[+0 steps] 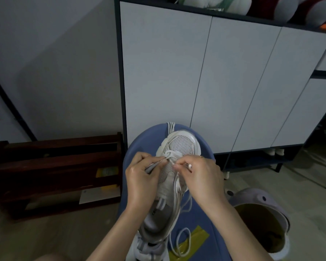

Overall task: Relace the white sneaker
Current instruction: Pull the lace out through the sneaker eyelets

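Observation:
The white sneaker point(179, 146) lies on a blue stool point(139, 144), toe pointing away from me. Its white shoelace point(184, 240) crosses the lowest eyelets near the toe and trails in a loop past the heel. My left hand point(141, 178) pinches one lace end at the left eyelet row. My right hand point(201, 176) pinches the other lace strand at the right row. Both hands sit over the tongue, hiding the middle eyelets.
A white cabinet with dark frame point(215, 81) stands right behind the stool. A dark wooden rack point(55, 166) sits on the floor to the left. A lilac clog point(262, 223) lies at right. Yellow tape point(194, 240) is stuck on the stool.

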